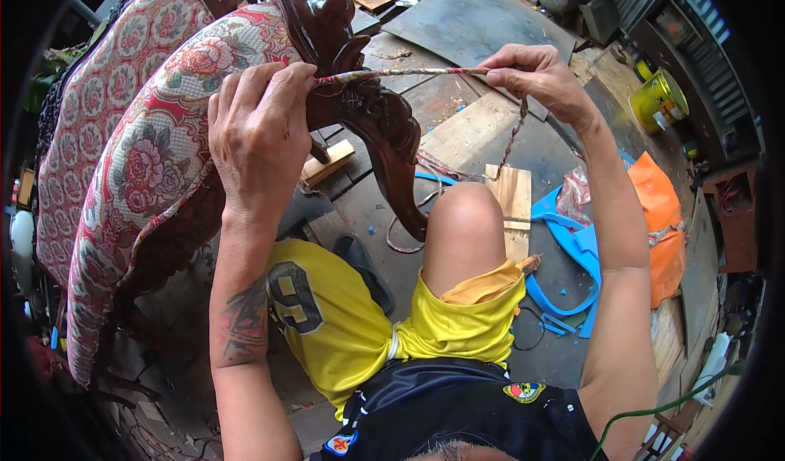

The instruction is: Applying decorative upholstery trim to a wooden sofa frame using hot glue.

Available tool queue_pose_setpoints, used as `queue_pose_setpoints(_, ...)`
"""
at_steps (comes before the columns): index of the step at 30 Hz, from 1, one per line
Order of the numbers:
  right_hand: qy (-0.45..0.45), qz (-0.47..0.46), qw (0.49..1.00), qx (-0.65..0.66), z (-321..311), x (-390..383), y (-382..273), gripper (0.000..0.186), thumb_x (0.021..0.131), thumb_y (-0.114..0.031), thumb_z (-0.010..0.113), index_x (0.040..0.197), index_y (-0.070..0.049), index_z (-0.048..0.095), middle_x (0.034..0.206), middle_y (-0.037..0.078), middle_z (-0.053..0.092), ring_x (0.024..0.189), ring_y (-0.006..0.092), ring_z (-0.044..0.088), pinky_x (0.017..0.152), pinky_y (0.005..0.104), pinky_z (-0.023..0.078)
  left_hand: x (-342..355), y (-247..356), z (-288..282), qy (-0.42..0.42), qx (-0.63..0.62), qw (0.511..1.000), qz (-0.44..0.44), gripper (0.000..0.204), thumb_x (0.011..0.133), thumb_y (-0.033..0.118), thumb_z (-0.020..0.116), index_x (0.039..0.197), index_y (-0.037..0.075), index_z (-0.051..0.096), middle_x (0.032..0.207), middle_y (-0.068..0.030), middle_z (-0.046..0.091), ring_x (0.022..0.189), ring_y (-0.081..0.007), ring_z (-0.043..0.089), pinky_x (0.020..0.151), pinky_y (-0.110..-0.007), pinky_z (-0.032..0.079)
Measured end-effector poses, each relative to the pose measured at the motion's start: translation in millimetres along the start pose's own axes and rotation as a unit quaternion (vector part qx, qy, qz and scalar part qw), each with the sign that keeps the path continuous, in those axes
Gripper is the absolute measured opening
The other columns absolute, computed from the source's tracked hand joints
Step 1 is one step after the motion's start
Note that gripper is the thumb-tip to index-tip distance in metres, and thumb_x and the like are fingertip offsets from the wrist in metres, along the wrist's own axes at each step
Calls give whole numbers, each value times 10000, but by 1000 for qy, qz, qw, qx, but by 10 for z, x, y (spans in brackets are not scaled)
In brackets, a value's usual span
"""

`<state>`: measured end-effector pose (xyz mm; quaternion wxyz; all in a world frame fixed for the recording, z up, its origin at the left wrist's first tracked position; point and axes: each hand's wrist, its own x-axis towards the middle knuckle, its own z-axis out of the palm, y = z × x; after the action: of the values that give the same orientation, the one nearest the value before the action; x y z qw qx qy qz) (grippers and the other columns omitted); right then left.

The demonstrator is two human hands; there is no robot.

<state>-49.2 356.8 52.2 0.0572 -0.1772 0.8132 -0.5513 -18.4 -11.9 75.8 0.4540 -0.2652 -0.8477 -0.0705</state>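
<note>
The chair [135, 163] stood at your left, its leg [392, 146] reaching the floor [454, 289] ahead of you. Your left hand [257, 126] was in front of the chair's edge, your right hand [536, 81] well apart from it, with the cord [401, 73] stretched between. Slack hung from the right hand and looped beside the leg's foot. Wood pieces [513, 193] lay just beyond your raised knee [466, 216]; right of it came strips [585, 239], then a sheet [661, 216]. A bucket [664, 105] sat farther back, right.

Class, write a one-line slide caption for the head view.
Left hand and right hand hold a patterned cord straight between them, by a floral-upholstered seat.
</note>
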Motion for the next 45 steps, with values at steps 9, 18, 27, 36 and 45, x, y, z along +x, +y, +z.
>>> queue_pose_setpoints(9,71,-83,990,-91,19,32,203,179,958,-174,768,1056,-26,795,950,21,740,853,90,650,780,265,534,-9,-62,-49,-21,2,1000,-5,178,860,96,809,1035,119,785,956,-53,720,906,-241,672,823,-378,513)
queue_pose_setpoints(18,34,18,999,-11,-24,-141,363,196,981,-170,734,1107,-23,764,945,17,731,872,94,640,791,266,522,-30,-89,23,-4,-4,1000,20,175,878,175,805,1051,162,791,946,-28,690,887,-213,655,781,-379,498)
queue_pose_setpoints(27,98,-45,992,-71,-35,-247,520,199,988,-148,720,1144,-29,754,982,14,744,922,86,664,827,261,537,-66,-129,26,-2,9,1000,24,178,902,194,791,1079,174,794,981,-24,707,917,-209,666,814,-368,506)
queue_pose_setpoints(36,127,7,991,-38,-57,-230,527,157,956,-112,750,1092,-42,786,892,-19,722,843,60,632,762,231,524,-60,-122,-69,-8,-6,1000,18,159,908,165,783,1065,140,793,998,-42,733,929,-225,680,841,-378,514)
queue_pose_setpoints(45,23,19,999,-25,361,2,564,245,918,-158,738,1120,-18,742,924,31,721,860,98,645,791,265,535,-73,-173,10,26,-46,998,24,206,922,141,757,1128,145,758,1018,-25,715,956,-227,667,852,-379,516)
